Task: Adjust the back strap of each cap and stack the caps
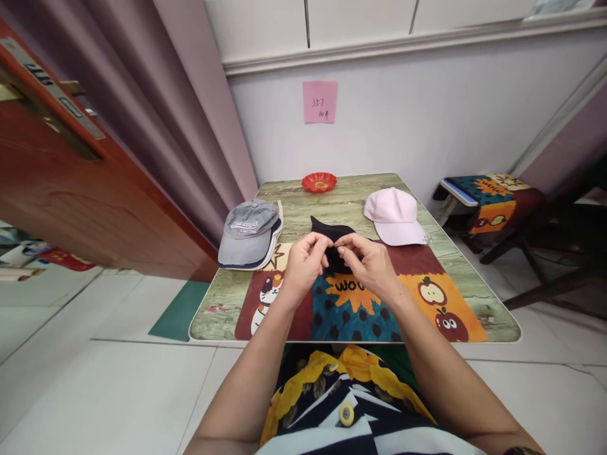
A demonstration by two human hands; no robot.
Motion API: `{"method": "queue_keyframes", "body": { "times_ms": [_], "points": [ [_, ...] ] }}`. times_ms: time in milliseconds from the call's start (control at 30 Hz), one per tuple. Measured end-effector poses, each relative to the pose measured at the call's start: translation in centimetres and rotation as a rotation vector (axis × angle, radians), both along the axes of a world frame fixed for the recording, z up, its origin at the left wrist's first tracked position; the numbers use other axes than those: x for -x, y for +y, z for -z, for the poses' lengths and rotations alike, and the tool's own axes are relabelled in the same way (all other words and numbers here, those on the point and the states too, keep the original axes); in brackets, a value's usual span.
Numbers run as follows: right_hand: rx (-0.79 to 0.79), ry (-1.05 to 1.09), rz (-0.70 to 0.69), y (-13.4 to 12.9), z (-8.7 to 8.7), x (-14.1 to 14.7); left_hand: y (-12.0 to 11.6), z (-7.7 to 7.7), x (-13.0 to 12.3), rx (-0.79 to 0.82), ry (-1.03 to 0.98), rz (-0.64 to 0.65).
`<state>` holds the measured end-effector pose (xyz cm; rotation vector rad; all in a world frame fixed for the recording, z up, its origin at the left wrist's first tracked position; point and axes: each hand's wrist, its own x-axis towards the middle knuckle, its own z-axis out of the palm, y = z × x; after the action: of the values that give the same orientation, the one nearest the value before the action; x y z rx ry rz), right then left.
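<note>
In the head view my left hand (307,262) and my right hand (364,262) meet above the middle of the table, fingertips pinched close together. Between and behind them is a black cap (332,229), largely hidden by the fingers, with one curved edge rising to a point on the left. Both hands appear to pinch a narrow edge or strap of it. To the left lies a stack of caps with a grey cap (247,230) on top. A pale pink cap (392,212) sits to the right, brim toward me.
A printed mat (370,322) covers the front of the wood-patterned table (284,205). At the back stands a red scalloped dish (319,182). A pink note (320,102) is on the wall. A wooden door (90,189) is at left, a dark chair (564,240) at right.
</note>
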<state>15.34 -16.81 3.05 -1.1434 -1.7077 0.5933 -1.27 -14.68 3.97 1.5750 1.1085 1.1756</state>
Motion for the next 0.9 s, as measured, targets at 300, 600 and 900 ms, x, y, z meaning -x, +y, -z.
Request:
{"method": "queue_keyframes", "body": {
  "times_ms": [300, 600, 900],
  "points": [
    [0.048, 0.204, -0.126, -0.2, 0.5, -2.0, 4.1, -1.0, -2.6, -0.334, 0.632, 0.217],
    [0.221, 0.516, -0.055, 0.1, 0.3, -2.8, 2.0, -1.5, -0.9, 0.125, 0.181, 0.189],
    [0.322, 0.508, -0.027, 0.4, -0.4, -1.8, 0.7, -1.6, 0.1, 0.230, -0.074, 0.266]
  ]
}}
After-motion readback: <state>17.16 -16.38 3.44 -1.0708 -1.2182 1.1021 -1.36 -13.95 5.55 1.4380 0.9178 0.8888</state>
